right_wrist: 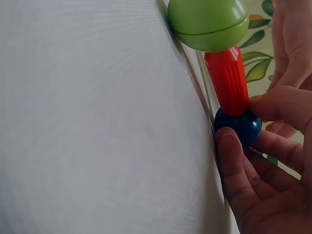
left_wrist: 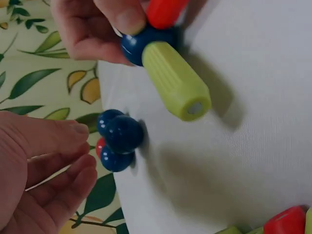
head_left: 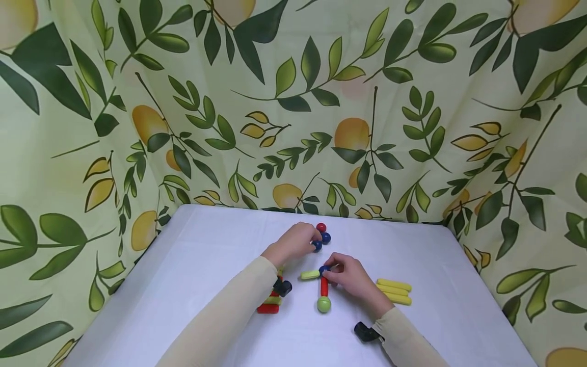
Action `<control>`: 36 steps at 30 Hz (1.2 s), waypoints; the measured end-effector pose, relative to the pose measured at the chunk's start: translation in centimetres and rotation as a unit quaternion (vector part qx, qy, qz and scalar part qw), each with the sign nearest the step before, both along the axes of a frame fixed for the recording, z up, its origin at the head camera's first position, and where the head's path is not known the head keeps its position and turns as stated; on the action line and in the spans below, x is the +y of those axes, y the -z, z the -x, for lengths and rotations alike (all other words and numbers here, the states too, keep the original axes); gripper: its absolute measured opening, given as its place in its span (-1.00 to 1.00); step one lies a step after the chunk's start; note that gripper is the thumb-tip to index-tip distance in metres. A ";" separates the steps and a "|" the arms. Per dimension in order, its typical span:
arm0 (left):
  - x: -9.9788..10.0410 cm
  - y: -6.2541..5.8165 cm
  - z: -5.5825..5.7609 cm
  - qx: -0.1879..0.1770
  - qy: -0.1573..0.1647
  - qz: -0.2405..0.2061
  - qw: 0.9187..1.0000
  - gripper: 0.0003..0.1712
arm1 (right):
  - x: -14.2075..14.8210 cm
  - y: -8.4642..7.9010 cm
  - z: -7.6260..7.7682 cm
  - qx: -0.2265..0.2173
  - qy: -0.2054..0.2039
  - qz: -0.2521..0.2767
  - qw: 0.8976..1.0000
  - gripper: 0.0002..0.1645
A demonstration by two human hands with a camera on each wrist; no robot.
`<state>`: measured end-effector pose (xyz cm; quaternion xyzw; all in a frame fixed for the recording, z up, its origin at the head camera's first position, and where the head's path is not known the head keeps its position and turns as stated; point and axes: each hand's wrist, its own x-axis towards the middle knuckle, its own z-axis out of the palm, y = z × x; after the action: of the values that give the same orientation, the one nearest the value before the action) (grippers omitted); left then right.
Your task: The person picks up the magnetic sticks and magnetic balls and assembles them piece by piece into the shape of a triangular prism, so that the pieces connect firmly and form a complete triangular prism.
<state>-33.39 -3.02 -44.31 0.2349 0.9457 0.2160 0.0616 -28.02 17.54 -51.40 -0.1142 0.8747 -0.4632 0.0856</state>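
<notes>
Joining seems underway: the right hand [head_left: 347, 273] pinches a blue ball [right_wrist: 249, 127] touching a red stick [right_wrist: 228, 80]; the left hand [head_left: 297, 240], loosely parted, probably must grasp another ball [left_wrist: 125, 134].

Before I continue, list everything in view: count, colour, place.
Green ball: 1, green, near end of joined pieces
Held ball: 1, blue, joining two sticks
Red stick: 1, red, between those balls
Lime stick: 1, lime, left of held ball
Loose blue balls: 3, blue, far cluster
Loose red ball: 1, red, same cluster
Yellow sticks: 3, yellow, right side
Stick pile: count partly hidden, red and lime, left side
Table: 1, white, underneath
Backdrop: 1, cream, leafy print, behind
Wrist devices: 2, black, at sleeve ends
Sleeves: 2, beige, foreground
Left hand: 1, bare, at loose blue balls
Right hand: 1, bare, pinching held ball
</notes>
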 end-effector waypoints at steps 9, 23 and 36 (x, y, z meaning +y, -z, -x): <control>0.5 1.4 1.1 0.006 0.006 0.022 1.000 -0.70 | -0.1 -0.1 -0.1 -0.001 0.008 0.003 1.000 -0.85; 0.7 2.3 0.9 0.017 0.023 0.036 0.999 -0.72 | -0.1 0.1 -0.2 -0.007 0.007 -0.004 1.000 -0.83; -0.7 2.6 0.7 -0.035 -0.026 -0.018 0.999 -0.72 | -0.1 0.2 -0.1 0.003 0.007 -0.011 1.000 -0.84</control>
<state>-34.05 -3.77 -46.87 0.2033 0.9447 0.2430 0.0846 -27.88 17.42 -51.56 -0.1087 0.8808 -0.4535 0.0816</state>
